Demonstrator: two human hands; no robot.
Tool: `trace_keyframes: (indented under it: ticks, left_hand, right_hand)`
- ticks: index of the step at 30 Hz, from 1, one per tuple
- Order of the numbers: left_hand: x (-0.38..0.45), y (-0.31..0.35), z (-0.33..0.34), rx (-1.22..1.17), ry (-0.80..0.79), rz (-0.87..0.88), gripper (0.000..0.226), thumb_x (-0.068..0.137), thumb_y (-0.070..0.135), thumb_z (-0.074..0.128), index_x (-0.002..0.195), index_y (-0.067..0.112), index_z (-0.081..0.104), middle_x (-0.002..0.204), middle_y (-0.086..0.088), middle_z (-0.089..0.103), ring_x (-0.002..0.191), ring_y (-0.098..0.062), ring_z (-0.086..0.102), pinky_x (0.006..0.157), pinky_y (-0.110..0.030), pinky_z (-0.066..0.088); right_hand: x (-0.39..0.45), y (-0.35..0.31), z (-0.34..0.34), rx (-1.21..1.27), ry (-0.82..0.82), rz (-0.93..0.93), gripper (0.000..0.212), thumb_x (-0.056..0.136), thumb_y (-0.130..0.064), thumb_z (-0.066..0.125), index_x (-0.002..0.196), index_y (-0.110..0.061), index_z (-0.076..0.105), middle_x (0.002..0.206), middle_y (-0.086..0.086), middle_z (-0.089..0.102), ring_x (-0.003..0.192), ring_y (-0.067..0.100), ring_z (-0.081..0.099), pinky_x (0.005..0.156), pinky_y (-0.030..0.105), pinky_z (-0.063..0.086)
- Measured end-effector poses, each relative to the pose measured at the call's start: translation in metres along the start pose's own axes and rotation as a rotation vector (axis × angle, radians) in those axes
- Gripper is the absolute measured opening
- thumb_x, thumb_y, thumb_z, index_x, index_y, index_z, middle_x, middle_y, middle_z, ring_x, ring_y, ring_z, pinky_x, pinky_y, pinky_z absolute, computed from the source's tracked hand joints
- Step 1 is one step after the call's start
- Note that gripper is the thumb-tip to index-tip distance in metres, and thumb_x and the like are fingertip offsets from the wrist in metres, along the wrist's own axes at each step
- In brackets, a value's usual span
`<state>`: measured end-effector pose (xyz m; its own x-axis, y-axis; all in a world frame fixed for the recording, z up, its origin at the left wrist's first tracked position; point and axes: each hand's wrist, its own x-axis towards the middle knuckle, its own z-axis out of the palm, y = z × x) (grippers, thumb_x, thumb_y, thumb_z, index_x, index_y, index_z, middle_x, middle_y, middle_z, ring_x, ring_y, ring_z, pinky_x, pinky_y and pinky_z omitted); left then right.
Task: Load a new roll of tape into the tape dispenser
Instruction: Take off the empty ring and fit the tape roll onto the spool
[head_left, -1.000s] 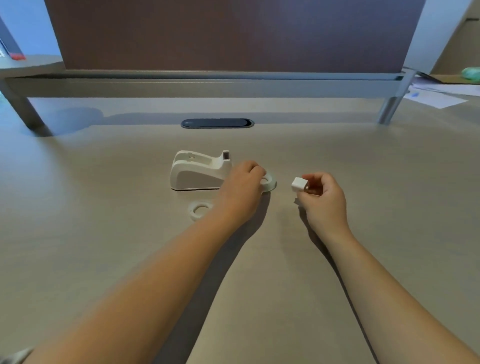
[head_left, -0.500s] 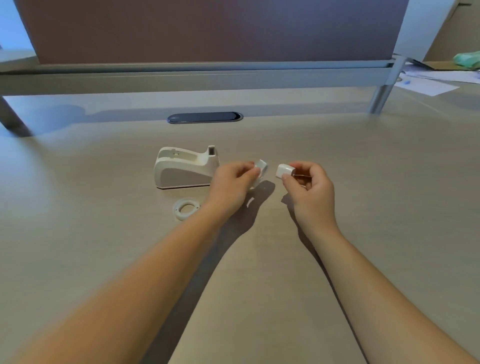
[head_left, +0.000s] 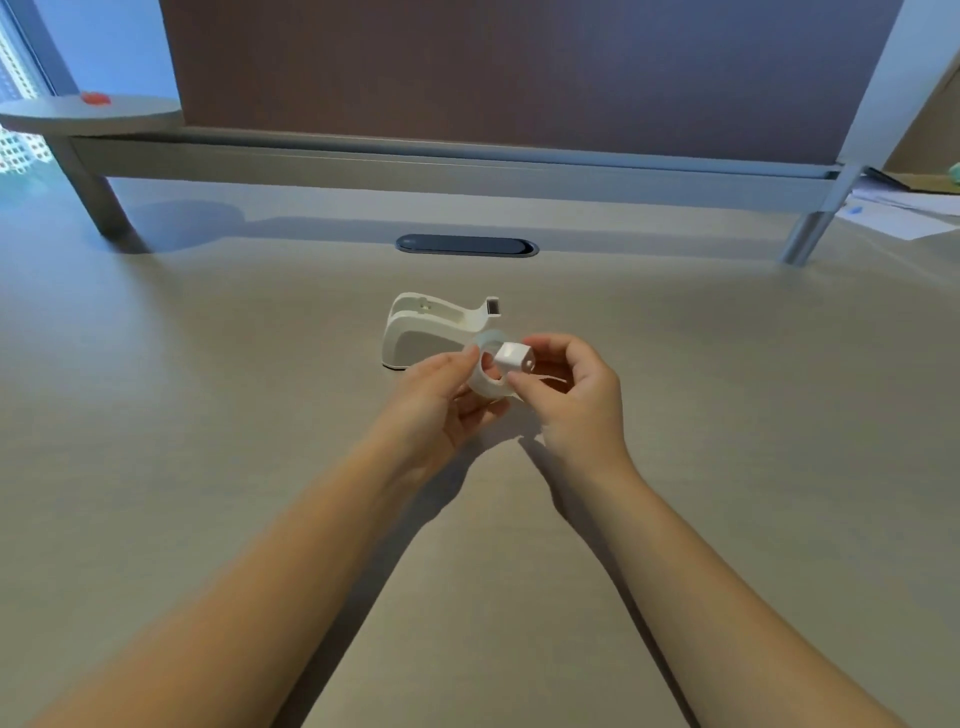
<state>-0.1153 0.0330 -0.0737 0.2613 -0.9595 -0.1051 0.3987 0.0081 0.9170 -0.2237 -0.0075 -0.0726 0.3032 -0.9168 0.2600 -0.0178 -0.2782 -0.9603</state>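
Note:
A white tape dispenser (head_left: 428, 332) stands on the desk with its cradle empty and its cutter pointing right. Just in front of it, above the desk, my left hand (head_left: 434, 410) grips a translucent white tape roll (head_left: 487, 388) by its rim, with the hole facing right. My right hand (head_left: 576, 400) pinches a small white spool core (head_left: 511, 357) and holds it at the mouth of the roll's hole. A loose strip of tape trails from the roll toward my right palm.
A dark oval cable grommet (head_left: 466, 245) sits in the desk behind the dispenser. A partition panel (head_left: 519, 78) on metal legs closes off the back. Papers (head_left: 904, 213) lie at far right; a round shelf (head_left: 93, 111) with a red item is at far left.
My left hand has lifted the tape roll off the desk and turned it upright. My right hand has brought the core up to the roll's hole. The loose ring on the desk is now hidden.

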Motion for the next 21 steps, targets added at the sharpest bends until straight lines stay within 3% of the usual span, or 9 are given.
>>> trace_keyframes:
  ticks: [4, 10, 12, 15, 21]
  left_hand:
    - [-0.001, -0.002, 0.000, 0.053, 0.014, 0.042, 0.022, 0.089, 0.019, 0.040, 0.090, 0.007, 0.058, 0.085, -0.007, 0.062, 0.081, -0.016, 0.061, 0.076, -0.023, 0.052]
    - [0.000, -0.005, -0.001, 0.106, 0.067, 0.091, 0.020, 0.089, 0.017, 0.041, 0.080, 0.009, 0.057, 0.079, -0.008, 0.061, 0.077, -0.017, 0.061, 0.075, -0.027, 0.052]
    - [0.001, -0.007, 0.000, 0.127, 0.091, 0.109, 0.018, 0.088, 0.016, 0.043, 0.079, 0.009, 0.057, 0.079, -0.009, 0.062, 0.079, -0.019, 0.061, 0.075, -0.027, 0.054]
    - [0.001, -0.008, 0.000, 0.169, 0.124, 0.135, 0.016, 0.087, 0.015, 0.045, 0.079, 0.008, 0.057, 0.082, -0.013, 0.062, 0.086, -0.029, 0.061, 0.084, -0.040, 0.052]
    - [-0.003, -0.007, 0.004, 0.192, 0.158, 0.202, 0.017, 0.086, 0.011, 0.047, 0.072, 0.012, 0.057, 0.071, -0.007, 0.061, 0.073, -0.020, 0.060, 0.077, -0.034, 0.052]
  right_hand:
    - [0.001, 0.005, 0.004, -0.128, -0.003, -0.096, 0.016, 0.079, -0.013, 0.061, 0.093, -0.020, 0.058, 0.089, -0.002, 0.060, 0.085, 0.011, 0.056, 0.078, 0.024, 0.049]
    - [0.003, 0.012, 0.005, -0.388, 0.003, -0.305, 0.025, 0.080, -0.014, 0.060, 0.104, -0.008, 0.060, 0.097, 0.006, 0.059, 0.086, 0.010, 0.053, 0.074, 0.014, 0.044]
    - [0.003, 0.012, 0.004, -0.458, -0.004, -0.357, 0.026, 0.080, -0.016, 0.058, 0.103, -0.005, 0.060, 0.096, 0.011, 0.061, 0.084, 0.012, 0.052, 0.073, 0.021, 0.045]
    - [0.001, 0.010, 0.003, -0.526, -0.008, -0.392, 0.029, 0.078, -0.020, 0.055, 0.102, -0.004, 0.060, 0.094, 0.016, 0.062, 0.080, 0.018, 0.054, 0.071, 0.033, 0.050]
    - [0.000, 0.005, 0.003, -0.598, -0.027, -0.425, 0.028, 0.078, -0.018, 0.053, 0.099, -0.002, 0.061, 0.091, 0.019, 0.062, 0.078, 0.027, 0.059, 0.067, 0.039, 0.051]
